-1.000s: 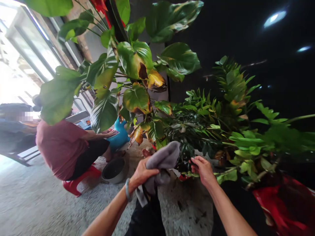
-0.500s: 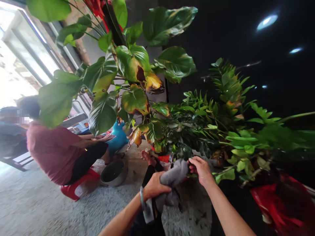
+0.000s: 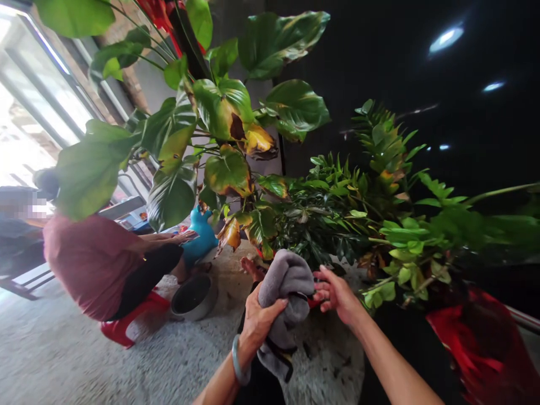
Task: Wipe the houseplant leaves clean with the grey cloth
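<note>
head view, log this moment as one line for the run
left hand: gripping grey cloth | right hand: open beside cloth, contact unclear | around: leafy plants, basin

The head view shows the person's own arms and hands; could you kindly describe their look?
The left hand and right hand wear no gloves, and no sleeves show on the forearms. A smooth, rounded, pale grey bangle circles the left wrist; the right wrist is bare.
</note>
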Demonstrator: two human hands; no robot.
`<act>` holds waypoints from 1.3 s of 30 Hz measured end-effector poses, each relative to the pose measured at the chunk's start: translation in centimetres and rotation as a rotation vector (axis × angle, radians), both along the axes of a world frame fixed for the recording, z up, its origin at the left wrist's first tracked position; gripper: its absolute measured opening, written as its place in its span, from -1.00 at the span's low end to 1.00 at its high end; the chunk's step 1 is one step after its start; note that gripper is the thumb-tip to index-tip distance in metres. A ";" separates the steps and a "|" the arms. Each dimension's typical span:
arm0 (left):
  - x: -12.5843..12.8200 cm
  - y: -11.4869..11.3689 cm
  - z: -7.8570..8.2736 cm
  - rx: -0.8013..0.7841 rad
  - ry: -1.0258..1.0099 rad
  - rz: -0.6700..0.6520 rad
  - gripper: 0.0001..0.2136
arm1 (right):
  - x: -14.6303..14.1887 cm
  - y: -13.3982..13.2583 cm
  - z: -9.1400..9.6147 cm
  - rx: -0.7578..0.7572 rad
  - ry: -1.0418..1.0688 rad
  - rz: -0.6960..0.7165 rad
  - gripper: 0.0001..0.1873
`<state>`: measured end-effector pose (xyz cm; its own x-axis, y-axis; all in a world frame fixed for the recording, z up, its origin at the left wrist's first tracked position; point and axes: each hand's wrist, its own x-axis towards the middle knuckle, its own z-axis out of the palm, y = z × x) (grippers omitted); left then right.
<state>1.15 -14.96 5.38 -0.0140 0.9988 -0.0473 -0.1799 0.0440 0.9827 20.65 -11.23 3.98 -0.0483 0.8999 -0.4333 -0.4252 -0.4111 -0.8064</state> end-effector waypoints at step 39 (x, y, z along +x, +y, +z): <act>5.0 -2.3 -0.4 -0.275 -0.502 -0.023 -0.55 | -6.1 -6.3 -0.6 0.175 -0.119 -0.371 -0.66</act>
<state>6.13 -17.31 4.97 0.0987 0.9486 -0.3006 -0.6178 0.2952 0.7288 14.53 -17.49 3.34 0.3336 0.9074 -0.2556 -0.4181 -0.1006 -0.9028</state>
